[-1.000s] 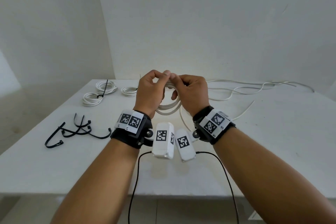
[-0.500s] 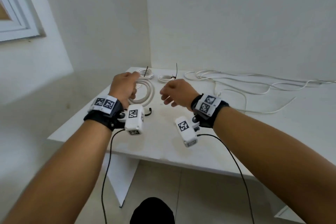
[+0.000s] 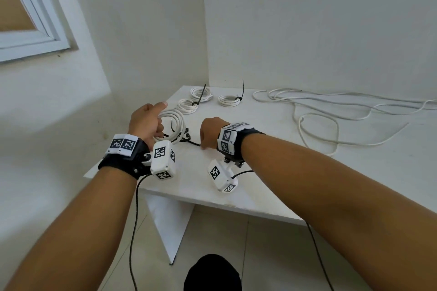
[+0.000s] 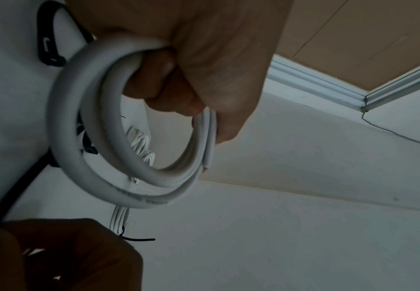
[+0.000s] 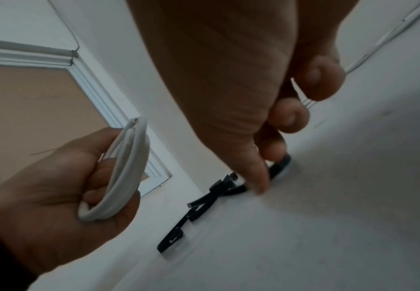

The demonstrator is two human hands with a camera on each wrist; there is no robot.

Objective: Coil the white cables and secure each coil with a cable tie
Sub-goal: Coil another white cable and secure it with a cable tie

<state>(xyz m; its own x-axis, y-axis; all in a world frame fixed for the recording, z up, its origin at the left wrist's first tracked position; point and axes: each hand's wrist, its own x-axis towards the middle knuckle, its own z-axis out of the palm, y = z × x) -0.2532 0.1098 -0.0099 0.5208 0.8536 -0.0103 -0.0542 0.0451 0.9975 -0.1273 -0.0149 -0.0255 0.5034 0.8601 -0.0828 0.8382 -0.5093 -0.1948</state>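
My left hand (image 3: 146, 123) grips a white cable coil (image 3: 176, 123) of a few loops just above the table's left end; in the left wrist view the fingers (image 4: 174, 82) curl through the coil (image 4: 74, 157), whose cut end sticks out. Right of it, my right hand (image 3: 209, 132) reaches down onto the black cable ties (image 3: 186, 137). The right wrist view shows its thumb and forefinger (image 5: 271, 149) pinching one curved tie (image 5: 278, 167) against the table, with the other ties (image 5: 198, 208) lying loose beside it.
Three tied coils (image 3: 188, 105) (image 3: 201, 93) (image 3: 228, 99) lie at the table's far left. Long loose white cables (image 3: 331, 111) sprawl across the right half. The white table's front edge (image 3: 189, 198) is near my wrists; a window (image 3: 28, 19) is on the left wall.
My right hand has let go of the coil and dropped onto the cable ties. My left hand has carried the coil to the table's left end. My view has swung left.
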